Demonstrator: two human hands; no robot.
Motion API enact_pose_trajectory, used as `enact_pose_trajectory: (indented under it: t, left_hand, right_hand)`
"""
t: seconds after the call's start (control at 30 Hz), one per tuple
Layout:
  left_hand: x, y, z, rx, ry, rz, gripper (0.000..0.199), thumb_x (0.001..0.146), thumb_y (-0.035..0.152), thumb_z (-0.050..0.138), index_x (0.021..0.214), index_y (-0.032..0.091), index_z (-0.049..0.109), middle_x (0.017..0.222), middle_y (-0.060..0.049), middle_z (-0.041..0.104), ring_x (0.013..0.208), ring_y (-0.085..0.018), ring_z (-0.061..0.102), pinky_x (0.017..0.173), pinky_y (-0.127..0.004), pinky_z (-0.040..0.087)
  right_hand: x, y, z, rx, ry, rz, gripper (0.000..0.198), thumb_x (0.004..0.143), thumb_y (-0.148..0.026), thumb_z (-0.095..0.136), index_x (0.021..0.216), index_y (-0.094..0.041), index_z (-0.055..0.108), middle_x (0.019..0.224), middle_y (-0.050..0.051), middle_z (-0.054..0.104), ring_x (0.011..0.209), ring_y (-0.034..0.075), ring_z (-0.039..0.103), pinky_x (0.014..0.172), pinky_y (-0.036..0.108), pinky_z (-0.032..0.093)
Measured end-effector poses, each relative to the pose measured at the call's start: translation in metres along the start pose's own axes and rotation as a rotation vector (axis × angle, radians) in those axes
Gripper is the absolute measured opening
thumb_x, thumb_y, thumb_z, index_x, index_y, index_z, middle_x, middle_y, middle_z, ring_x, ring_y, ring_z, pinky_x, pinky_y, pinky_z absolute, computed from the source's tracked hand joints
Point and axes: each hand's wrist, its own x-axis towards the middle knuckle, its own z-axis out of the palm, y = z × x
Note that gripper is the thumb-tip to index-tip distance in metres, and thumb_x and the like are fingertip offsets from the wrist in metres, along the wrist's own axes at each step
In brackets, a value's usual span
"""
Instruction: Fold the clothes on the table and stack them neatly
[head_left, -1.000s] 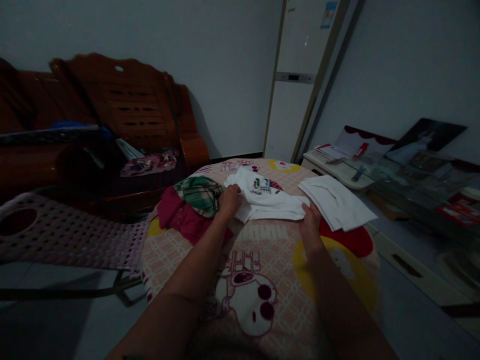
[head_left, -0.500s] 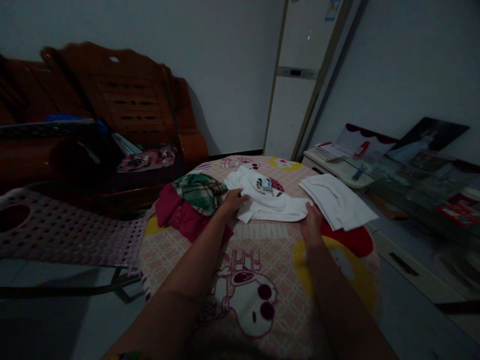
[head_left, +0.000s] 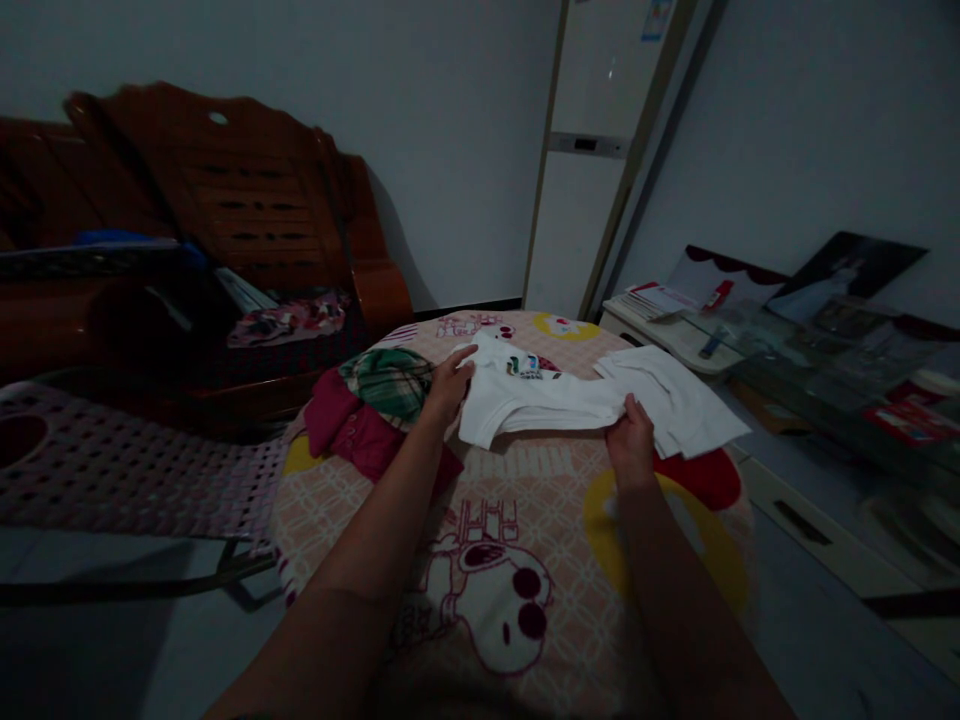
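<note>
A white T-shirt (head_left: pixel 536 400) with a small coloured print lies partly spread on a round table with a cartoon-patterned cloth (head_left: pixel 570 560). My left hand (head_left: pixel 450 388) grips its left side near the sleeve, fingers closed on the fabric. At the opposite end my right hand (head_left: pixel 630 437) pinches the shirt's right edge. Beyond that hand rests a folded white garment (head_left: pixel 686 405), which the shirt's right end meets or slightly overlaps. Left of my left hand sit a green plaid cloth (head_left: pixel 390 382) and a magenta garment (head_left: pixel 349 430), bunched together.
A woven lounge chair (head_left: pixel 150 460) stands close on the left, before a carved wooden sofa (head_left: pixel 240 200) holding clothes. Behind the table is a tall white air conditioner (head_left: pixel 574 220). A glass-topped cabinet (head_left: pixel 787 370) with papers and a photo lines the right.
My left hand has moved up along the shirt's left side. The shirt's near edge is pulled straighter, and its right end has shifted right towards the folded white garment.
</note>
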Motion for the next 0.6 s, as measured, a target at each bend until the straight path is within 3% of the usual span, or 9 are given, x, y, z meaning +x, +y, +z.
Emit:
enact_pose_trajectory:
  t: [0.1, 0.17, 0.23, 0.33, 0.43, 0.53, 0.6]
  left_hand:
    - [-0.002, -0.014, 0.001, 0.179, -0.016, -0.052, 0.028, 0.074, 0.016, 0.06, 0.101, 0.015, 0.068, 0.073, -0.001, 0.067, 0.064, -0.015, 0.062, 0.06, -0.025, 0.05]
    - [-0.005, -0.022, 0.002, 0.405, -0.104, -0.033, 0.019, 0.065, 0.009, 0.064, 0.083, 0.015, 0.066, 0.073, -0.002, 0.068, 0.07, -0.017, 0.065, 0.069, -0.028, 0.052]
    - [-0.009, -0.026, 0.007, 0.593, -0.233, 0.068, 0.021, 0.059, 0.005, 0.065, 0.078, 0.015, 0.065, 0.079, -0.004, 0.07, 0.08, -0.02, 0.066, 0.079, -0.032, 0.053]
    - [-0.016, -0.027, 0.023, 0.701, -0.353, 0.316, 0.034, 0.063, 0.01, 0.067, 0.096, 0.015, 0.069, 0.104, -0.009, 0.07, 0.1, -0.025, 0.064, 0.094, -0.036, 0.05]
    - [-0.024, -0.033, 0.042, 0.713, -0.422, 0.493, 0.053, 0.07, 0.02, 0.07, 0.123, 0.014, 0.064, 0.13, -0.015, 0.062, 0.12, -0.028, 0.057, 0.105, -0.038, 0.045]
    - [-0.03, -0.042, 0.055, 0.761, -0.529, 0.562, 0.064, 0.075, 0.019, 0.068, 0.138, 0.015, 0.057, 0.144, -0.018, 0.053, 0.131, -0.03, 0.05, 0.112, -0.041, 0.04]
    - [-0.034, -0.046, 0.06, 0.835, -0.551, 0.552, 0.06, 0.078, 0.015, 0.063, 0.138, 0.017, 0.058, 0.139, -0.017, 0.057, 0.128, -0.029, 0.053, 0.11, -0.042, 0.042]
  right_hand:
    - [0.003, -0.007, -0.005, 0.077, 0.032, 0.033, 0.027, 0.083, -0.041, 0.064, 0.096, -0.018, 0.068, 0.105, 0.007, 0.074, 0.111, 0.021, 0.066, 0.107, 0.044, 0.048]
    - [0.005, -0.016, -0.008, 0.11, 0.043, 0.013, 0.027, 0.086, -0.04, 0.061, 0.098, -0.018, 0.069, 0.107, 0.006, 0.074, 0.113, 0.022, 0.066, 0.109, 0.044, 0.047]
    - [0.007, -0.026, -0.009, 0.115, 0.033, -0.028, 0.029, 0.089, -0.041, 0.057, 0.102, -0.019, 0.07, 0.109, 0.007, 0.074, 0.117, 0.023, 0.064, 0.109, 0.045, 0.047]
    - [0.009, -0.039, -0.009, 0.102, 0.014, -0.056, 0.035, 0.092, -0.044, 0.051, 0.107, -0.019, 0.07, 0.112, 0.008, 0.072, 0.119, 0.024, 0.063, 0.107, 0.046, 0.049]
    - [0.009, -0.041, -0.009, 0.077, -0.002, -0.024, 0.04, 0.091, -0.048, 0.05, 0.109, -0.019, 0.07, 0.111, 0.008, 0.072, 0.118, 0.024, 0.063, 0.105, 0.046, 0.05]
    - [0.008, -0.034, -0.009, 0.032, -0.014, 0.028, 0.037, 0.085, -0.045, 0.055, 0.106, -0.019, 0.071, 0.106, 0.006, 0.073, 0.11, 0.023, 0.065, 0.102, 0.043, 0.051]
    - [0.007, -0.028, -0.009, -0.04, -0.035, 0.034, 0.033, 0.076, -0.037, 0.061, 0.103, -0.019, 0.071, 0.102, 0.004, 0.074, 0.103, 0.021, 0.066, 0.099, 0.04, 0.052]
